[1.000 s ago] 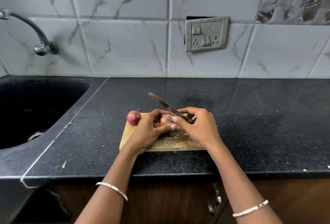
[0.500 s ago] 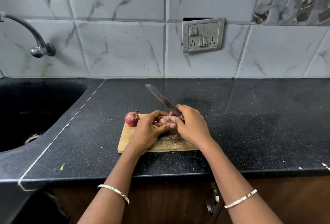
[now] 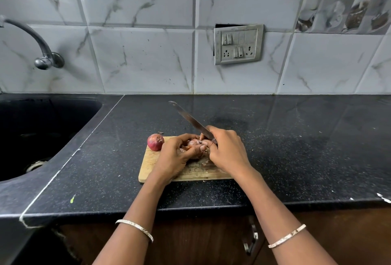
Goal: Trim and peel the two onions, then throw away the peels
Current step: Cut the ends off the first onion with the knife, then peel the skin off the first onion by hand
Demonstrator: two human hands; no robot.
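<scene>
Vs 1 s ago, the right hand (image 3: 227, 150) is sitting closer in on the small part-peeled reddish onion (image 3: 193, 143), & the long steel-bladed knife (image 3: 190, 120) it's clamping is pointing tip-up toward the wall. Looks like fingertip peeling, not cutting, so onion no. 1's trimming is prob. done. The left hand (image 3: 177, 154) is curling round that onion, just over the rectangular wooden cutting board (image 3: 152, 165). The whole red-skinned round onion (image 3: 155, 142) is sitting untouched at the board's far-left corner; skin scraps (image 3: 204, 162) are lying on the board, not binned. No brand or legible writing is showing, incl. on the grey metal switch plate (image 3: 238, 44).
</scene>
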